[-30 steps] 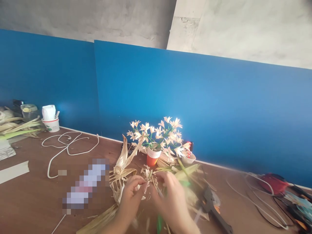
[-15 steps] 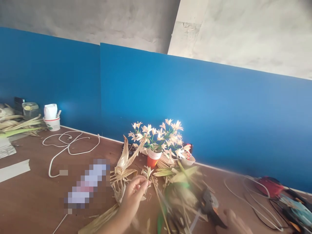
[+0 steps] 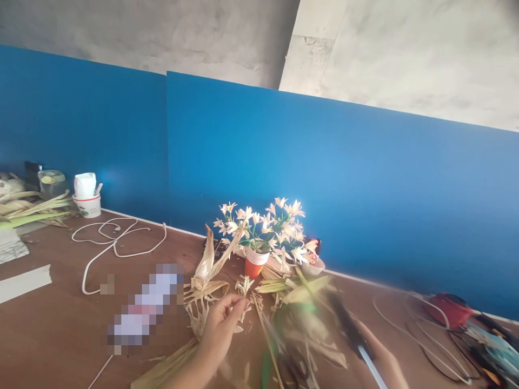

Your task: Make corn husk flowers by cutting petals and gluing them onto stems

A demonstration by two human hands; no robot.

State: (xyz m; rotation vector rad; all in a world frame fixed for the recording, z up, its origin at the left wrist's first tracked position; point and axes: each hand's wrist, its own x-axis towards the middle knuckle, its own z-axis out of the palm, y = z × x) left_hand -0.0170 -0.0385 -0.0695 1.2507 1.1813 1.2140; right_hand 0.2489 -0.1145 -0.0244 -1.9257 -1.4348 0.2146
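My left hand (image 3: 221, 329) is closed in a pinch on a small pale husk flower (image 3: 244, 286), held just above the wooden table (image 3: 60, 324). My right hand (image 3: 383, 362) is at the lower right, motion-blurred, wrapped round a black glue gun (image 3: 346, 323) that points up and left over a heap of dried corn husks (image 3: 308, 324). A white glue stick (image 3: 372, 368) shows at the gun's rear. Behind stands an orange paper cup (image 3: 253, 263) full of finished husk flowers (image 3: 267, 221).
A white cable (image 3: 117, 244) loops across the table at the left. A white cup (image 3: 86, 203), a jar and long green leaves (image 3: 28, 210) sit far left. A red object (image 3: 451, 309) and more wires lie at the right. A blue panel (image 3: 324, 178) backs the table.
My right hand left the flower, reached right to the glue gun lying on the table, and now has it lifted. My left hand kept hold of the flower.
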